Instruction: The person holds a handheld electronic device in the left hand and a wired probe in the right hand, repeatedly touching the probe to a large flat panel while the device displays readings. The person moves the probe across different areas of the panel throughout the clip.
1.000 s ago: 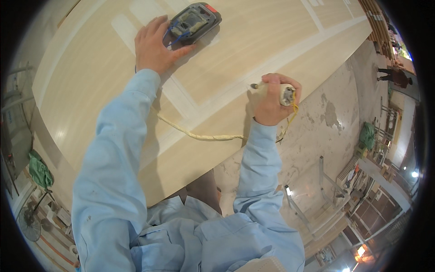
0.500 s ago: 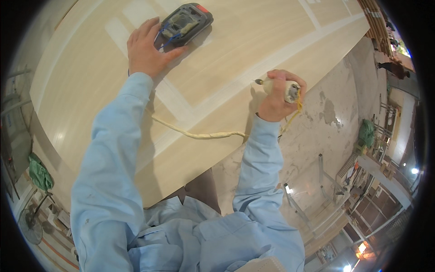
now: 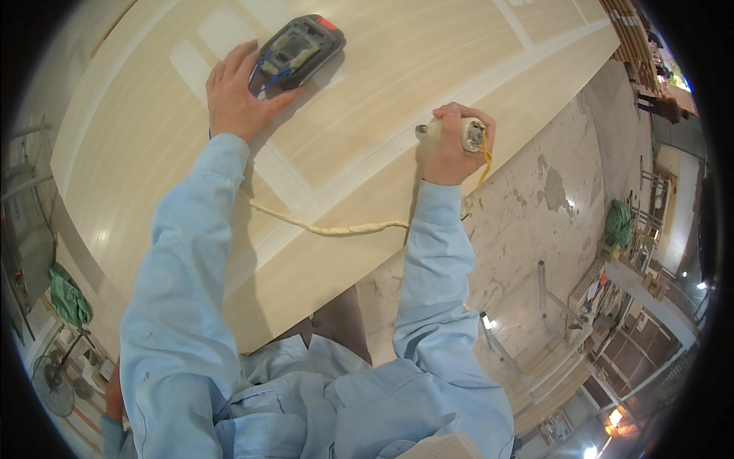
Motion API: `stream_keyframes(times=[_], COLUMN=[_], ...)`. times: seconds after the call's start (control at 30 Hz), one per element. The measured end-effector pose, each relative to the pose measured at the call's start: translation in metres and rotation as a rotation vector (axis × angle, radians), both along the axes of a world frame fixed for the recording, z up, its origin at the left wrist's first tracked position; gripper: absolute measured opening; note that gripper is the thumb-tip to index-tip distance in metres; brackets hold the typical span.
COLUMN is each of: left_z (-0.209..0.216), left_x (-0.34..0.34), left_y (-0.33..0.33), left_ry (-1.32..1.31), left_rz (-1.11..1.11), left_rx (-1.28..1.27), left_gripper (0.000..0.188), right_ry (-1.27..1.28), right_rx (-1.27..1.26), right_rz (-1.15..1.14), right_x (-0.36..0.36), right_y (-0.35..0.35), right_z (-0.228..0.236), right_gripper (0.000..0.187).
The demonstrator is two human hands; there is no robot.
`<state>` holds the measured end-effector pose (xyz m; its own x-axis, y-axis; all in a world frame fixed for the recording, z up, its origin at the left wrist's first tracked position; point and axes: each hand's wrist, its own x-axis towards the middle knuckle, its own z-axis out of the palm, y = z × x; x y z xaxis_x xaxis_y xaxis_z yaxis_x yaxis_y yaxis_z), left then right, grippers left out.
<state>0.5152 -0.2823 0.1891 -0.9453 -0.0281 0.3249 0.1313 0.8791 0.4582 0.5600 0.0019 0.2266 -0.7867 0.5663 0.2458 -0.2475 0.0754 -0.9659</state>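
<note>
Right fingers (image 3: pixel 453 112) clasp a cream cylinder (image 3: pixel 474 136); left fingers (image 3: pixel 227 73) spread at a blocky battery (image 3: pixel 297 50).

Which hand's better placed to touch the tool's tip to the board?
Right, I'd say. The right hand holds the tool, its tip pointing left over the board. The left hand is farther off, at the black pack.

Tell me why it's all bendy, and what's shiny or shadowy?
Head view: fisheye lens bends the edges of the pale board, darkening the picture's rim; head view: orange lamp glares, lower right; head view: soft shadows beside the black device and left sleeve.
</note>
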Motion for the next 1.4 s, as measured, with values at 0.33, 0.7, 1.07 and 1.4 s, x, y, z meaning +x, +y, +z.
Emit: stream_keyframes(times=[0.33,0.7,1.07,1.4], left_z=[0.003,0.003,0.000,-0.010], left_x=[0.003,0.004,0.005,-0.071], left_y=[-0.001,-0.001,-0.005,0.096], left_ry=[0.006,0.023,-0.001,0.055], left_rz=[0.002,-0.002,0.005,0.214], left_rx=[0.007,0.002,0.022,-0.016], left_gripper=[0.083,0.083,0.080,0.086], right_ry=[0.060,0.050,-0.076,0.077], right_rx=[0.060,0.019,0.036,-0.014], right_rz=[0.005,-0.005,-0.001,-0.043], right_x=[-0.001,-0.023,-0.019,-0.029], right_y=[0.014,0.017,0.032,0.045], right_z=[0.012,0.005,0.002,0.012], right_gripper=[0.022,0.022,0.022,0.023])
